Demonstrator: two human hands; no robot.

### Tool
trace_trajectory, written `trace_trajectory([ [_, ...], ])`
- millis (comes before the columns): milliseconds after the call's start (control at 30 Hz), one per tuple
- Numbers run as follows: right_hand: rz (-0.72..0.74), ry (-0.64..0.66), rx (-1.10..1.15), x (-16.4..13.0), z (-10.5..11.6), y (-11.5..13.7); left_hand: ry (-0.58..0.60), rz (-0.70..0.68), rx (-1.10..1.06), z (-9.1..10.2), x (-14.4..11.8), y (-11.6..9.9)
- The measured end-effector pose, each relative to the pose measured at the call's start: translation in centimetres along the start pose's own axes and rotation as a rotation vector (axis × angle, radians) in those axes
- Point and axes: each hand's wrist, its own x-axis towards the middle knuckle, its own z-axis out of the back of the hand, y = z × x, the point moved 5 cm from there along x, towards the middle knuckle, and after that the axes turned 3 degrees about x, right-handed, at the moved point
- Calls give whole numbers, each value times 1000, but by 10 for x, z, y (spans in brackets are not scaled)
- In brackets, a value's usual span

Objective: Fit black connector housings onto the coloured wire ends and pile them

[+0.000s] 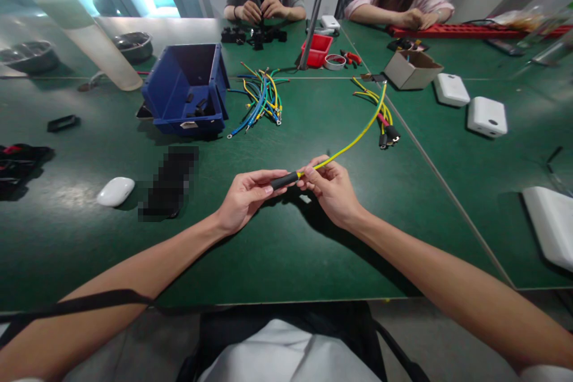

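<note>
Between thumb and fingers, my left hand (pixel 245 198) grips a black sleeve (pixel 285 181) on the near end of a yellow wire (pixel 358 142). My right hand (pixel 333 191) pinches that wire just beyond the sleeve. The wire's far end curves up and away to the right, over a small bundle of yellow wires with black ends (pixel 388 134). Farther off to the left lies a loose pile of blue, green and yellow wires (pixel 262 98), some with ring terminals. The very tip inside my left fingers is hidden.
A blue bin (pixel 183 122) with a few black parts stands left of the wire pile. Nearer lie a white mouse-like object (pixel 115 191) and a blurred dark phone-shaped item (pixel 172 182). A cardboard box (pixel 412 73) and white boxes (pixel 487 116) are at right. Two people sit opposite.
</note>
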Motion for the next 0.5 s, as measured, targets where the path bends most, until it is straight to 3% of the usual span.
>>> trace_trajectory([
  [500,-17,-6,3,0,2,-3,48,-34,45,0,1,3],
])
